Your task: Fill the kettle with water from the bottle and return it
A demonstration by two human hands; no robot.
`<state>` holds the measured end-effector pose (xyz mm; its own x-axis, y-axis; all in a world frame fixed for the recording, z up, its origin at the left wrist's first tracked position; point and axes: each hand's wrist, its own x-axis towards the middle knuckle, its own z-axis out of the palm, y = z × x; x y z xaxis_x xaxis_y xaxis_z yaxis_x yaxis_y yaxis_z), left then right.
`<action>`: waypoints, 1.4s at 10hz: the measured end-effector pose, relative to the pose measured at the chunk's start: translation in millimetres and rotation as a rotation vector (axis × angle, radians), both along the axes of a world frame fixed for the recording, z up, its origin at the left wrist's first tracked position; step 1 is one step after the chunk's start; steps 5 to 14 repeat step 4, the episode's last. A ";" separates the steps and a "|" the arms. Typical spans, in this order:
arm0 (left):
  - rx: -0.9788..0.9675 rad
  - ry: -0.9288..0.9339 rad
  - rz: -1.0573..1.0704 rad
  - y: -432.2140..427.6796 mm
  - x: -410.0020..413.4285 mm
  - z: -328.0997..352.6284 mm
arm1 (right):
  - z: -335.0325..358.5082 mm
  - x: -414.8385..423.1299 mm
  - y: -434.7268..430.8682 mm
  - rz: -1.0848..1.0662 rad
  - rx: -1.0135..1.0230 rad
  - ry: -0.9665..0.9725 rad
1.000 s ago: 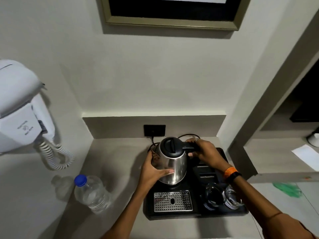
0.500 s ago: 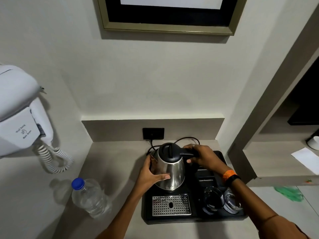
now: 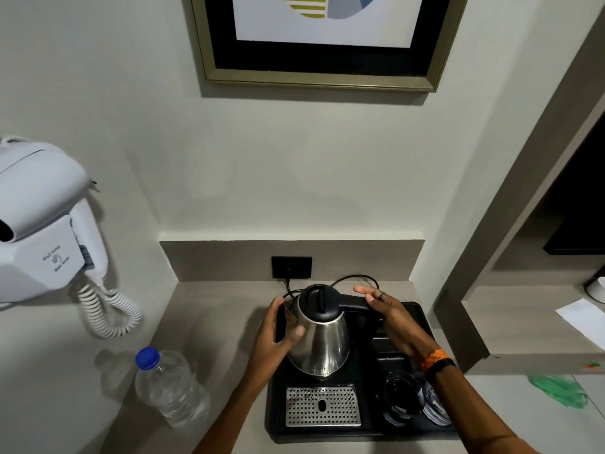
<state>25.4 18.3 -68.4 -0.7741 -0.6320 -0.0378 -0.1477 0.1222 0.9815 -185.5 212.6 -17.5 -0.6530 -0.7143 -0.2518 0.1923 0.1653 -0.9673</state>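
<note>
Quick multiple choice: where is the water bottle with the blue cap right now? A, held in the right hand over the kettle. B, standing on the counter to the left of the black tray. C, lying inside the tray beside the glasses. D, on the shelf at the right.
B: the water bottle stands capped on the counter, left of the black tray, with neither hand on it.

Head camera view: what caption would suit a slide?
Both hands, left and right, open beside the steel kettle on its black tray, capped bottle nearby.
</note>
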 end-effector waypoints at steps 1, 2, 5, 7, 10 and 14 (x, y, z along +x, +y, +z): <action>-0.005 0.023 0.124 -2.7 4.4 11.0 | -4.6 -1.7 -1.5 -0.012 -0.041 -0.020; -0.066 0.025 0.191 -8.8 6.3 22.0 | -3.0 -5.0 -2.7 -0.016 -0.072 -0.016; -0.578 0.005 0.176 -7.4 -13.2 55.3 | 25.1 -8.4 -13.6 0.001 0.137 0.397; -0.578 0.005 0.176 -7.4 -13.2 55.3 | 25.1 -8.4 -13.6 0.001 0.137 0.397; -0.578 0.005 0.176 -7.4 -13.2 55.3 | 25.1 -8.4 -13.6 0.001 0.137 0.397; -0.578 0.005 0.176 -7.4 -13.2 55.3 | 25.1 -8.4 -13.6 0.001 0.137 0.397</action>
